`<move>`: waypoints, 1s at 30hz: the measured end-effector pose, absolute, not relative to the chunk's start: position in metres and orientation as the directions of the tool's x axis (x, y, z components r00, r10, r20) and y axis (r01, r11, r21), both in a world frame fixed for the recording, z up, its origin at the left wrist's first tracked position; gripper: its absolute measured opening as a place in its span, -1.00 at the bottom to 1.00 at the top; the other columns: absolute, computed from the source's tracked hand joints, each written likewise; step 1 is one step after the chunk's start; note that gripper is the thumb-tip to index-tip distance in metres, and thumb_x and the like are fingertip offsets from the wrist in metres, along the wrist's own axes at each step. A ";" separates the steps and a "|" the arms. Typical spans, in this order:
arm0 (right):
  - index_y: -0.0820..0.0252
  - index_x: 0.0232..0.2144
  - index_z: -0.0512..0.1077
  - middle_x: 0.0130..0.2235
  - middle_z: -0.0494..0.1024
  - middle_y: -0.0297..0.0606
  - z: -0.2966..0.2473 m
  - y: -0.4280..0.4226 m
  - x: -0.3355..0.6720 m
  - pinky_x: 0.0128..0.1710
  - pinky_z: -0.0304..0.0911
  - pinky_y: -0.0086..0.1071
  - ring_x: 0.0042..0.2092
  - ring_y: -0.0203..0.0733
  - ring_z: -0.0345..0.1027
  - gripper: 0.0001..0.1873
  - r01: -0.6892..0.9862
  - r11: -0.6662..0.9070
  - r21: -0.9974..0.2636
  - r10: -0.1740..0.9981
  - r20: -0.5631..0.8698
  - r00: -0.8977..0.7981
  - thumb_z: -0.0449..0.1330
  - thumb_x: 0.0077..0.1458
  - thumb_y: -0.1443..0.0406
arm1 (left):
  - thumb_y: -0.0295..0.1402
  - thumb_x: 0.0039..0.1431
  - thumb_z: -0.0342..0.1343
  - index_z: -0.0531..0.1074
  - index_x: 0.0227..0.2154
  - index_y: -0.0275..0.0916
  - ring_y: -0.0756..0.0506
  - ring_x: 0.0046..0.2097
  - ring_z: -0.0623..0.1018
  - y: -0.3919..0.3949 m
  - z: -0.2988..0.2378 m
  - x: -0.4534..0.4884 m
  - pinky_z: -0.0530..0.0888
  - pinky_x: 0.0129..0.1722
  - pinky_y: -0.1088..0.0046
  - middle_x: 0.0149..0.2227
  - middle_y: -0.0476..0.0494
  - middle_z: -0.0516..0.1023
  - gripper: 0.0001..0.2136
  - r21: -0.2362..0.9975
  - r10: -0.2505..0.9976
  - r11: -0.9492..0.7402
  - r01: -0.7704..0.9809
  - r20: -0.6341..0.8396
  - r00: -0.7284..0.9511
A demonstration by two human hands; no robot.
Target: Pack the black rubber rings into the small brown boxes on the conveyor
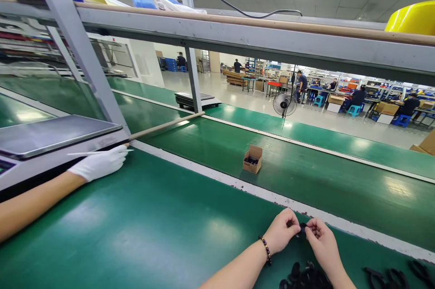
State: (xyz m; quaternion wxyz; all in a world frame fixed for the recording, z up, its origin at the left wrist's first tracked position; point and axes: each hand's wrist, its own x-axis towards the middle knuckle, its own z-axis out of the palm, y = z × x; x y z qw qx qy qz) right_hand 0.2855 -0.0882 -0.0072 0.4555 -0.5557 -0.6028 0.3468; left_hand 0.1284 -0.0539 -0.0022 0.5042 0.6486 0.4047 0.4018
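Observation:
My left hand (282, 231), with a beaded bracelet at its wrist, is closed in a pinch on a small black part (302, 227). From the other side my right hand (321, 237) pinches the same part with thumb and forefinger. The fingers cover much of it, so its exact kind is unclear. Below my hands lies a pile of black parts (304, 276) on the green work surface (163, 216). More black pieces (396, 277), some ring-shaped, lie to the right of my right hand.
At the left, a co-worker's white-gloved hand (102, 162) holds a thin white stick beside a flat-topped scale (57, 132). An open small carton (252, 166) of dark parts stands beyond the pale divider strip (217, 179). A metal shelf beam (238, 31) crosses above.

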 end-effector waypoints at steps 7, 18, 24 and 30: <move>0.16 -0.51 0.25 -0.55 0.26 -0.43 -0.003 -0.089 0.280 -0.50 0.07 -0.44 -0.50 -0.31 0.11 -0.84 0.373 0.160 -0.914 0.986 0.167 -0.014 0.06 0.02 0.21 | -0.44 -0.03 0.00 0.23 -0.40 -0.22 0.08 -0.63 0.28 -0.055 -0.006 0.131 0.21 -0.59 0.58 -0.62 0.19 0.24 -0.91 0.993 0.900 -0.048 0.112 -0.006 0.436; 0.13 -0.51 0.38 -0.43 0.45 -0.31 0.056 -0.108 0.324 -0.36 0.10 -0.36 -0.35 -0.19 0.32 -0.86 0.917 0.163 -0.365 0.987 0.064 -0.150 0.05 0.02 0.32 | -0.43 -0.06 0.03 0.33 -0.58 -0.26 0.03 -0.49 0.26 -0.051 0.006 0.125 0.19 -0.48 0.53 -0.58 0.09 0.26 -0.93 0.907 0.901 -0.203 0.369 0.025 0.433; 0.20 -0.51 0.45 -0.27 0.47 -0.09 0.043 -0.139 0.400 -0.29 0.12 -0.17 -0.20 0.08 0.33 -0.87 0.961 -0.093 0.259 0.995 -0.023 0.102 0.13 -0.16 0.46 | -0.42 -0.07 0.02 0.33 -0.61 -0.26 0.03 -0.50 0.23 -0.049 0.007 0.125 0.17 -0.49 0.54 -0.59 0.09 0.24 -0.92 0.908 0.896 -0.192 0.372 0.007 0.444; 0.21 -0.50 0.43 -0.26 0.46 -0.12 0.028 -0.137 0.388 -0.27 0.13 -0.19 -0.19 0.00 0.33 -0.69 0.962 -0.075 0.263 0.997 0.036 0.068 -0.05 -0.12 0.58 | -0.42 -0.09 0.04 0.35 -0.61 -0.26 0.03 -0.48 0.27 -0.048 0.003 0.126 0.20 -0.47 0.54 -0.56 0.06 0.29 -0.92 0.913 0.892 -0.206 0.352 0.027 0.452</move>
